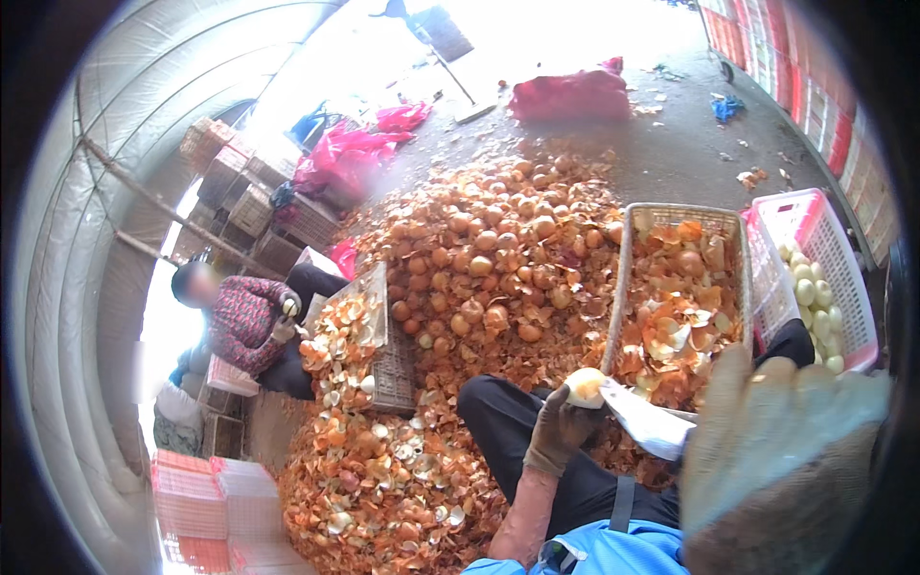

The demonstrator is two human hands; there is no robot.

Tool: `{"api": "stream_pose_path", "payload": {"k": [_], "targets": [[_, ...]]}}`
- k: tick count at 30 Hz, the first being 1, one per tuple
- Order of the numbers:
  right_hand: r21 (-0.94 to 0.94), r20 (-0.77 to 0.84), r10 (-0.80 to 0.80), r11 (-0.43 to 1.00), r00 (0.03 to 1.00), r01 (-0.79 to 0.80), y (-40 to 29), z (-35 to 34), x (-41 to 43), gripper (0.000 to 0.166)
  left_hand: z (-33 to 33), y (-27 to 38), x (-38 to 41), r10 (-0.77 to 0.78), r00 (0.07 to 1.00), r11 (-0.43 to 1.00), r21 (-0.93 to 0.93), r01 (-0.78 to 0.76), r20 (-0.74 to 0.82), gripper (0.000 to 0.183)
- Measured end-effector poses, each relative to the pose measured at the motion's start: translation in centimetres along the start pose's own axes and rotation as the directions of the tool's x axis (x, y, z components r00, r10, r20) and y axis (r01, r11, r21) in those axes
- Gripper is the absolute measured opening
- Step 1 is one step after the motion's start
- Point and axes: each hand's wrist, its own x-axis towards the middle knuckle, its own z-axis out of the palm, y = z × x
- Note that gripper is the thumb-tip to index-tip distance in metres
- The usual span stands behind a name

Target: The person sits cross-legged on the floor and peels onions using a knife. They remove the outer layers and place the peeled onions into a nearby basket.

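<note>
My left hand (563,433), in a dark brown work glove, grips a partly peeled onion (586,388) above my lap. Touching the onion's right side is a white, blade-like object (647,420), washed out by glare; what holds it is hidden. My right hand (783,453), gloved in worn white and brown, is raised very close to the camera. Its fingers are extended and nothing shows in them. Beyond my knees stands a basket (617,302) with onion skins (675,323) in it. Right of it, a pink-and-white plastic crate (834,237) holds peeled onions (819,295).
A heap of unpeeled onions (481,266) lies ahead, with loose skins (402,489) to my left. Another person (248,320) sits at left, holding an onion beside a tipped basket (392,366). Stacked crates (215,503) stand lower left; a red sack (571,95) lies farther off.
</note>
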Motion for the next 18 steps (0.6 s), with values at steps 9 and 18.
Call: {"api": "stream_pose_path", "payload": {"k": [9,18], "targets": [[0.651,-0.453,0.198,0.739,0.869,0.172,2.2,20.3,8.5,0.024,0.7,0.1,2.1,0.186,0.982,0.967,0.177,-0.185,0.013,0.058],[0.494,-0.467,0.208,0.867,0.859,0.059,1.0,31.1,7.3,0.029,1.5,-2.3,6.2,-0.017,0.975,0.955,-0.293,-0.051,-0.223,0.058]]}}
